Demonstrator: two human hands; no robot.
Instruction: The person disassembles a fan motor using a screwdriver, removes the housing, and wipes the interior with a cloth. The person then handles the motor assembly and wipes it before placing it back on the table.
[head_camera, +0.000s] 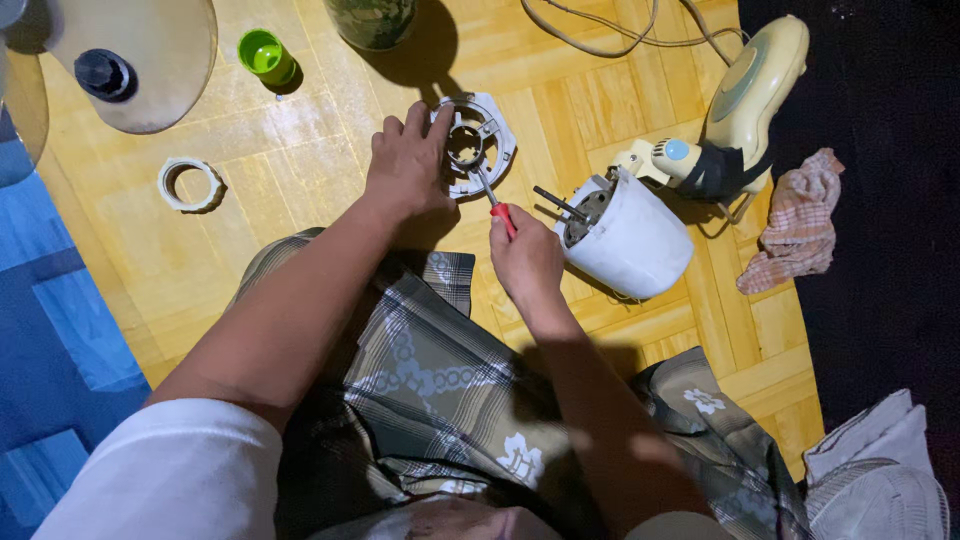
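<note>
White motor housing (630, 240) beside right hand (527, 262)

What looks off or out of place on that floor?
Nothing is spilled, but a fan lies in pieces on the wooden floor. The white motor housing lies tipped on its side, shaft exposed. A loose white ring sits apart, and a checked rag is crumpled at the floor's edge.

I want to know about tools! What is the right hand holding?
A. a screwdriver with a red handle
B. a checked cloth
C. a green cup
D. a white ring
A: the right hand grips a screwdriver with a red handle, its tip in the round white part that the left hand steadies.
</note>
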